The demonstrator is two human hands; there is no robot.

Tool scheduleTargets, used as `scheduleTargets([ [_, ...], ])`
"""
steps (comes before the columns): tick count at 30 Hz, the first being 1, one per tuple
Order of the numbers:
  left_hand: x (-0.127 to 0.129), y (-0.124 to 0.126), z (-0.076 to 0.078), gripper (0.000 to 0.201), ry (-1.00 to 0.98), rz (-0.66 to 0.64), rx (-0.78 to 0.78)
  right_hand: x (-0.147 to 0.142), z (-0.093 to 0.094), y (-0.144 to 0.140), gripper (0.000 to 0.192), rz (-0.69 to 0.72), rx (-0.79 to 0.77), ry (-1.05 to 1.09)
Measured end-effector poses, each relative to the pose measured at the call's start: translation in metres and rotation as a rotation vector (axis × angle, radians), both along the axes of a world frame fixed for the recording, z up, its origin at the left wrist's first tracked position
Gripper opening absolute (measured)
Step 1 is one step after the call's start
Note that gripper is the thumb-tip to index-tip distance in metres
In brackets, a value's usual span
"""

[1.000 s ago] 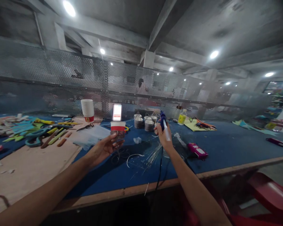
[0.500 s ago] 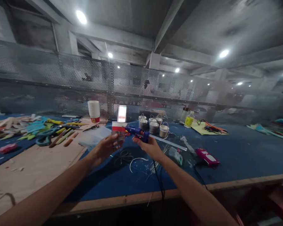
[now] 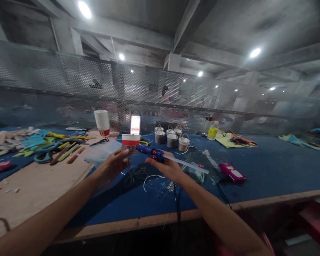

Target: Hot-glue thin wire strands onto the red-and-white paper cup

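My left hand (image 3: pixel 114 164) holds a small paper cup (image 3: pixel 130 141) with a white rim and a red band, upright above the blue table (image 3: pixel 269 167). My right hand (image 3: pixel 167 167) grips a blue glue gun (image 3: pixel 151 152) with a clear glue stick (image 3: pixel 188 164) sticking out of its back toward the right. The gun's nozzle points left and sits right beside the cup's lower side. A black cord (image 3: pixel 176 199) drops from the gun over the table's front edge.
Several small wrapped buckets with handles (image 3: pixel 172 138) stand behind the hands. A stack of paper cups (image 3: pixel 101 122) is at the back left, near scissors and coloured foam pieces (image 3: pixel 42 149). A pink device (image 3: pixel 233 172) lies to the right. A perforated metal screen (image 3: pixel 69 89) backs the table.
My right hand swung the glue gun from upright at the right to level, nozzle brought against the cup. My left hand kept hold of the cup.
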State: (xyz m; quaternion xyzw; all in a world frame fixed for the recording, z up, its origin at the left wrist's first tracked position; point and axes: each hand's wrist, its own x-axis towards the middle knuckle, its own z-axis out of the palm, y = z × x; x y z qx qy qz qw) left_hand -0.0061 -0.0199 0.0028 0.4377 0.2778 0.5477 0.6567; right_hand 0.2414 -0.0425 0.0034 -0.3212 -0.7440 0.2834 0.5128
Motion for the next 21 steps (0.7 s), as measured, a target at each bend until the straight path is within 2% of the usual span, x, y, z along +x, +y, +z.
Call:
scheduleTargets([
  [8, 0.0022, -0.0014, 0.0014, 0.022, 0.014, 0.012, 0.028, -0.0005, 0.0029, 0.0018, 0.037, -0.048, 0.057, -0.109],
  [15, 0.0039, 0.0031, -0.0017, 0.031, 0.040, 0.050, 0.024, -0.0004, 0.0093, -0.0043, 0.040, -0.100, 0.128, -0.174],
  [21, 0.0057, 0.0051, -0.0019, 0.042, 0.006, 0.107, -0.001, -0.0007, 0.0076, -0.0041, 0.036, -0.074, 0.151, -0.155],
])
